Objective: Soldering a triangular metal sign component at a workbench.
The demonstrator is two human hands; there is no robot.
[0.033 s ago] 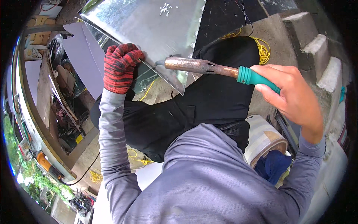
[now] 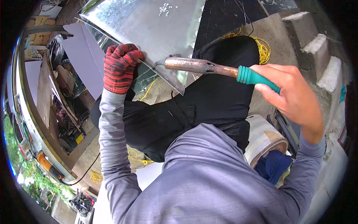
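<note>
My left hand [image 2: 121, 69], in a red and black striped knit glove, is closed on the left edge of a shiny grey sheet panel [image 2: 156, 33]. The panel tapers to a corner near my lap. In my bare right hand [image 2: 292, 89] is a soldering iron [image 2: 197, 66] with a teal handle and a thick, browned metal barrel. Its grey tip points left and meets the panel close to the edge, just right of the gloved fingers. Small whitish bits [image 2: 166, 9] lie on the panel's far part.
A yellow cord [image 2: 264, 52] lies coiled beyond my right knee. Concrete steps [image 2: 315, 48] rise at the right. A whitish cylindrical container [image 2: 266, 136] with dark blue cloth [image 2: 274, 164] stands by my right side. At the left, an orange power tool [image 2: 48, 164] hangs near the bench edge.
</note>
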